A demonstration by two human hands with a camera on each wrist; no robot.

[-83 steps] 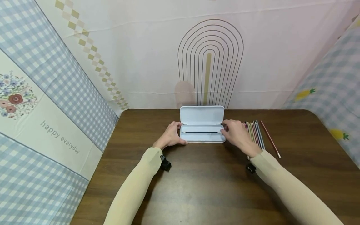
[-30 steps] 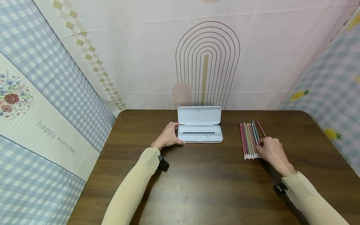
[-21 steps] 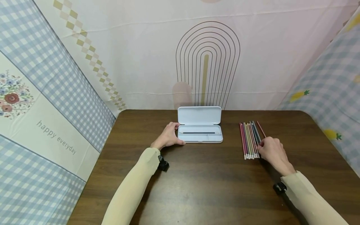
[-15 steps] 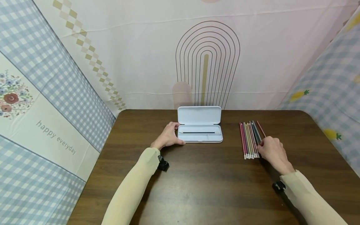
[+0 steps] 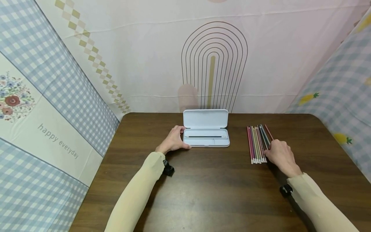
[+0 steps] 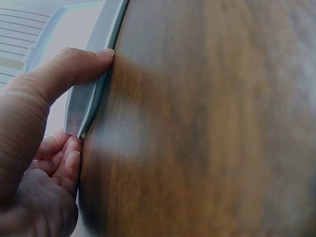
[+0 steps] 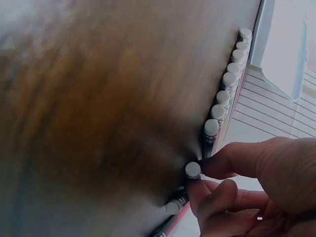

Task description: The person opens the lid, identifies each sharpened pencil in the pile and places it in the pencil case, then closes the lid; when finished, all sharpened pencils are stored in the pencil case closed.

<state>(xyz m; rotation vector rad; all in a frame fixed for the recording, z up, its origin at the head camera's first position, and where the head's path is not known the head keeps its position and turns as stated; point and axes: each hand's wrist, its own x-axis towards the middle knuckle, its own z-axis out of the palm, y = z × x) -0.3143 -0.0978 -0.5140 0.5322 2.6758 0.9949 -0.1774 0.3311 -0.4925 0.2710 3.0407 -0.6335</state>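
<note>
Pencils (image 5: 256, 145) lie side by side on the right part of the table (image 5: 203, 190), white eraser ends toward the near edge; one red pencil (image 5: 268, 132) slants at the row's right side. The right hand (image 5: 280, 155) pinches one pencil (image 7: 193, 170) between thumb and fingertips, close to its eraser end, as the right wrist view shows. The left hand (image 5: 174, 139) grips the left end of a pale pencil case (image 5: 200, 142), thumb on its near side, fingers round toward the far left corner. Its lid (image 5: 205, 118) stands raised at the far side, and a slim dark pencil (image 5: 205, 136) lies lengthwise in the far compartment.

Each pencil should be light and stiff, with a smooth barrel that may roll or twist if pinched loosely; the point is likely the fragile part. Holding at the eraser end spares it but probably leaves the long far end to dip, so a grip nearer mid-barrel would balance better. Close neighbours leave little room for fingertips, and could be nudged along. The case looks rigid and probably light, apt to slide when bumped; its short left end offers a firm hold away from the hinge.
</note>
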